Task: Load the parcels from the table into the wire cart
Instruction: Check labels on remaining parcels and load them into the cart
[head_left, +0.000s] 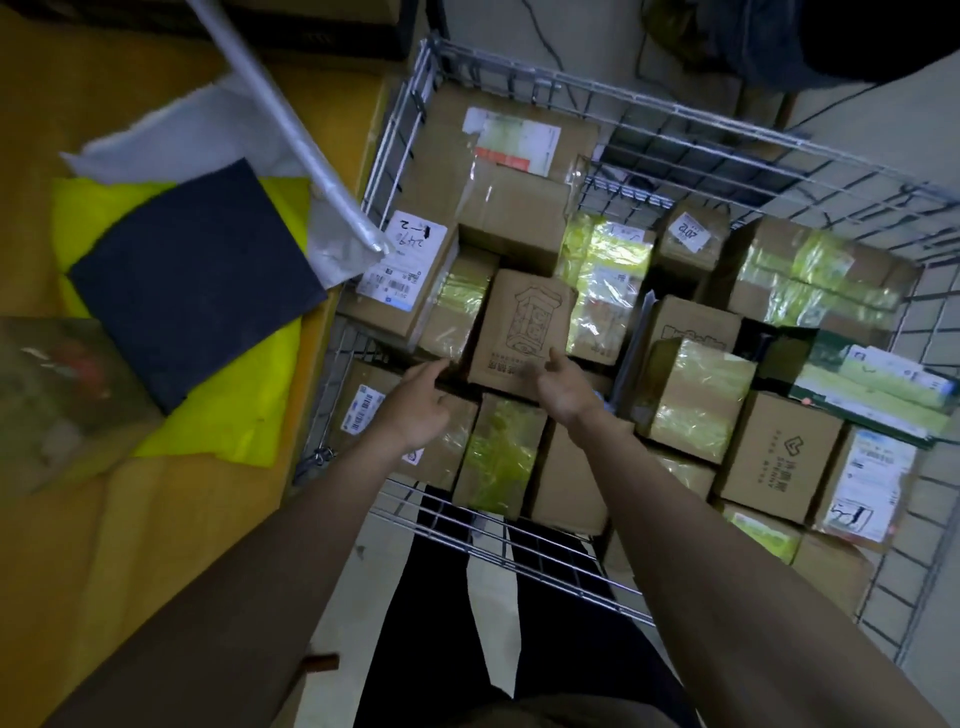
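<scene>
Head: two hands, one cart.

Yellow-topped table left of left hand. On it: bright yellow plastic mailers, flat dark navy square parcel atop them, white-grey poly bags beyond, long white wrapped tube slanting toward wire cart.

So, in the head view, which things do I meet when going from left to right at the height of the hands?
Yellow bag → left hand → right hand → box wrapped in yellow tape → plain box with a logo → right wall of the wire cart.
</scene>
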